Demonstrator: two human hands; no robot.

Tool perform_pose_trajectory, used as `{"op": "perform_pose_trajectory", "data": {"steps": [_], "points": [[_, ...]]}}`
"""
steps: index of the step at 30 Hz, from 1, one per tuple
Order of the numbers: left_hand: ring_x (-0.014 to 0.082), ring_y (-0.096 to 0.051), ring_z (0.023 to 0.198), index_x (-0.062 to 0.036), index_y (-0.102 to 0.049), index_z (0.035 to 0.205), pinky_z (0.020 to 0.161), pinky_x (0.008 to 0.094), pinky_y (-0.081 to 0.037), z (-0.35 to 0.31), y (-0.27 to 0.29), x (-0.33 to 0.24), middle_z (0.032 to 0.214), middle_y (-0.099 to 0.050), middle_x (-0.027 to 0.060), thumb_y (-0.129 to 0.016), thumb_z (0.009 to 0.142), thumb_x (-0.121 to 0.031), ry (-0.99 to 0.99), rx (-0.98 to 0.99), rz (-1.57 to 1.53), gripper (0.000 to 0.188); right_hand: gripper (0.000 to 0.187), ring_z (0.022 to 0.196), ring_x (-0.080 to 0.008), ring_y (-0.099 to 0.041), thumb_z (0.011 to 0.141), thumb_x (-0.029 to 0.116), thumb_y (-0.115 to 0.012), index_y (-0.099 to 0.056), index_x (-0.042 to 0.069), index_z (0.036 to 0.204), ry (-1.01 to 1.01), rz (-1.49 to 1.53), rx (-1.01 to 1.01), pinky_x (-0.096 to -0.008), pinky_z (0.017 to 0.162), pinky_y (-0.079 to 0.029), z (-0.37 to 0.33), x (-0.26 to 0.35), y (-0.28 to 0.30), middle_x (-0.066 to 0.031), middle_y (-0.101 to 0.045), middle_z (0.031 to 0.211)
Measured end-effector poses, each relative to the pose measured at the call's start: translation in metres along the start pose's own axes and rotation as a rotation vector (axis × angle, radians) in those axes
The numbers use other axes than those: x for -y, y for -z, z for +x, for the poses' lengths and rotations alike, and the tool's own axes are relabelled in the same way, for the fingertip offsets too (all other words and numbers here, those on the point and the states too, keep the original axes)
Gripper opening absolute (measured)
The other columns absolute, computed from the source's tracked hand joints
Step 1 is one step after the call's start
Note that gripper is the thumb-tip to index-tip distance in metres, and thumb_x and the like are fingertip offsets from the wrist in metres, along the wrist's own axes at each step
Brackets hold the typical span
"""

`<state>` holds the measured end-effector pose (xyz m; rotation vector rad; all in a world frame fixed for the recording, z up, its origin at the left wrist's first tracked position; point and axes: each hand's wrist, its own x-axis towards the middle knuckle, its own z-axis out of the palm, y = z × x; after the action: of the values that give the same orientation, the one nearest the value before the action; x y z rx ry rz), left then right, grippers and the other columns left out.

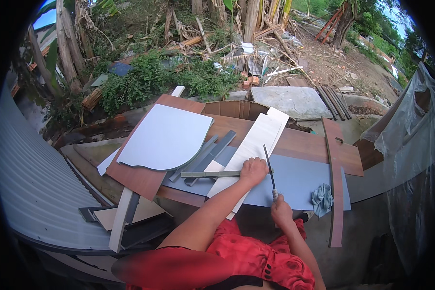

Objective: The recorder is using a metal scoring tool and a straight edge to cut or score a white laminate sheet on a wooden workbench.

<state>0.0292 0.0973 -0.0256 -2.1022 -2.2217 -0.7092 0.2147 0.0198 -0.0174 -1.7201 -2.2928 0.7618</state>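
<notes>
My left hand (254,170) is closed on a narrow grey-green strip (203,174) that lies crosswise over pale boards. The strip's short right end shows just past my fingers. In my right hand (282,212) is a long thin-bladed tool (269,166), its pale handle in my fist and its dark blade pointing away from me. The blade stands near the strip's right end; whether they touch, I cannot tell. Beneath the strip, a long cream board (256,140) slants across a blue-grey panel (299,176).
At left, a white panel with a curved edge (164,135) rests on a brown board (125,174). Dark grey strips (212,154) lie beside it. A crumpled blue-grey cloth (322,199) is near a long reddish-brown plank (334,183) at right. Clear plastic sheeting (406,135) hangs farther right.
</notes>
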Motion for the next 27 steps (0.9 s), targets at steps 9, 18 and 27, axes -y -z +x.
{"op": "perform_pose_trajectory", "data": {"steps": [9, 18, 27], "points": [[0.0286, -0.061, 0.079, -0.0061, -0.064, 0.078, 0.071, 0.0427, -0.05, 0.0, -0.001, -0.001, 0.081, -0.062, 0.0117, -0.05, 0.083, -0.025, 0.046, -0.002, 0.011, 0.024, 0.026, 0.072, -0.0478, -0.06, 0.089, 0.021, -0.047, -0.04, 0.001, 0.103, -0.023, 0.002, -0.003, -0.0566, 0.065, -0.045, -0.04, -0.009, -0.01, -0.0283, -0.061, 0.075], [0.0285, -0.062, 0.077, -0.0058, -0.063, 0.076, 0.069, 0.0423, -0.051, -0.002, 0.003, 0.001, 0.079, -0.062, 0.0111, -0.052, 0.081, -0.023, 0.002, -0.027, 0.025, 0.021, 0.026, 0.074, -0.0472, -0.06, 0.089, 0.021, -0.046, -0.04, 0.0, 0.104, -0.019, -0.022, 0.017, -0.0568, 0.067, -0.045, -0.015, 0.0, -0.001, -0.0285, -0.062, 0.076], [0.0285, -0.062, 0.077, -0.0055, -0.064, 0.075, 0.069, 0.0425, -0.051, -0.002, 0.003, 0.0, 0.08, -0.062, 0.0123, -0.051, 0.081, -0.024, 0.046, -0.029, 0.017, 0.023, 0.023, 0.073, -0.0477, -0.061, 0.09, 0.019, -0.043, -0.041, -0.001, 0.101, -0.011, -0.03, 0.004, -0.0566, 0.066, -0.045, -0.022, 0.0, -0.007, -0.0289, -0.062, 0.075]]}}
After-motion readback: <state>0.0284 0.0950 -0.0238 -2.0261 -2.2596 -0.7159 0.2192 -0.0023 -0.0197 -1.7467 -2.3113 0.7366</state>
